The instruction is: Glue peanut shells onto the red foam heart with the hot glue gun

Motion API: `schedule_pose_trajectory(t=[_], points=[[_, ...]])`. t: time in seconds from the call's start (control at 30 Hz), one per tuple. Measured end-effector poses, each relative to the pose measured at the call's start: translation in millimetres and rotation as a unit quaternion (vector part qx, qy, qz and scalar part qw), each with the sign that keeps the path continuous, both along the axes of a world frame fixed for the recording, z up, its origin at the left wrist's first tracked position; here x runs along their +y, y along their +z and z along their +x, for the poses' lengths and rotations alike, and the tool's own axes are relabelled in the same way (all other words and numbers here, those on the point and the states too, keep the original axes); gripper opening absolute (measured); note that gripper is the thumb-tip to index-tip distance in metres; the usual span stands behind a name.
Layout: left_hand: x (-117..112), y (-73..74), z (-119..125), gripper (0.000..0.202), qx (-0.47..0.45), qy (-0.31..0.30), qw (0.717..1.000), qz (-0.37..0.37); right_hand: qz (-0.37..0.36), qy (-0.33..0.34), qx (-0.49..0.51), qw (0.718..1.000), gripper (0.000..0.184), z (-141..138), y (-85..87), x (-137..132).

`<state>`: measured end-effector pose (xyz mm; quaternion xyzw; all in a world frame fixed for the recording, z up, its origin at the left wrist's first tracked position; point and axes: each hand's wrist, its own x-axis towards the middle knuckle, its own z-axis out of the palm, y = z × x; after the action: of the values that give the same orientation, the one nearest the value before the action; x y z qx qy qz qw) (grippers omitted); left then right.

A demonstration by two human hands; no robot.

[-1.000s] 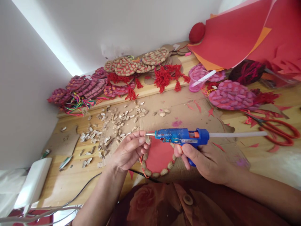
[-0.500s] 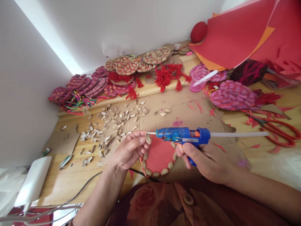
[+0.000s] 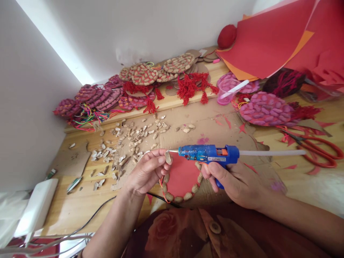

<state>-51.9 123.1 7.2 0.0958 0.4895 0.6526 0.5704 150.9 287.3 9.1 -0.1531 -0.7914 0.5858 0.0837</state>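
My left hand (image 3: pixel 147 171) pinches a peanut shell half (image 3: pixel 168 157) between thumb and fingertips, just above a red paper disc (image 3: pixel 182 175). Shell halves are glued round the disc's left, lower and right rim. My right hand (image 3: pixel 234 183) grips a blue hot glue gun (image 3: pixel 209 154) with a white glue stick (image 3: pixel 271 153) sticking out of its back. The gun's metal tip touches the held shell. Both hands hover low over the brown cardboard (image 3: pixel 204 122) on the wooden table.
Loose peanut shells (image 3: pixel 129 141) lie scattered to the left. Finished shell-covered discs with red tassels (image 3: pixel 193 86) and pink ones (image 3: pixel 264 108) line the back. Red-handled scissors (image 3: pixel 318 148) lie at the right, red paper sheets (image 3: pixel 274 39) behind them. A black cable (image 3: pixel 88 222) runs toward me.
The glue gun tip has closed the small gap to the shell in my left hand. Otherwise both hands stay almost still.
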Motion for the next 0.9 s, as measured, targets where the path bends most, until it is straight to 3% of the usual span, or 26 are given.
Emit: schedule_pose_trajectory(t=[0.47, 0.63, 0.9], points=[[-0.2, -0.6, 0.1, 0.032, 0.007, -0.003, 1.000, 0.000, -0.009, -0.012, 0.008, 1.000, 0.052, -1.4, -3.9, -0.6], [-1.0, -2.7, -1.4, 0.033, 0.013, 0.006, 1.000, 0.025, -0.044, -0.033, 0.020, 0.998, 0.048, 1.5, -5.7, 1.0], [-5.1, -7.4, -4.5, 0.028, 0.006, 0.027, 0.998, 0.048, -0.026, 0.039, -0.013, 0.999, 0.056, 2.8, -2.6, 1.6]])
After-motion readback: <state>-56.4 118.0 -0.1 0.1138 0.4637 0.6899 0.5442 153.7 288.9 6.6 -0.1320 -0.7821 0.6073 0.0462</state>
